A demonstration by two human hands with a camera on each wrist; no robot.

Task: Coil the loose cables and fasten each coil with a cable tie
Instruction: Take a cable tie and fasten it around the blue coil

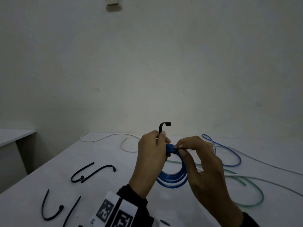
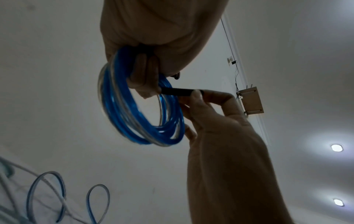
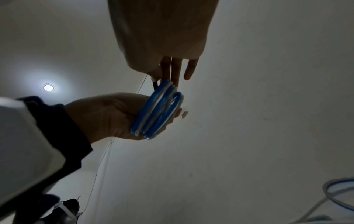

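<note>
A blue cable coil [image 1: 173, 178] hangs above the white table [image 1: 98, 153] between both hands. My left hand [image 1: 161, 142] grips the coil's top together with a black cable tie [image 1: 162, 126], whose head sticks up above the fingers. My right hand [image 1: 178, 148] pinches at the coil's top edge. In the left wrist view the left hand [image 2: 145, 81] has fingers through the coil [image 2: 118, 109], and the right hand [image 2: 197, 95] pinches the tie's tail [image 2: 178, 92] between thumb and forefinger. From the right wrist, the coil [image 3: 157, 112] lies against the left hand [image 3: 114, 115].
Several spare black cable ties [image 1: 91, 172] lie on the table's left part, some near the front edge [image 1: 50, 208]. Loose cables sprawl behind and to the right: a white one [image 1: 105, 136], a blue one [image 1: 229, 153] and a green one [image 1: 255, 194]. A second table [image 1: 14, 135] stands at far left.
</note>
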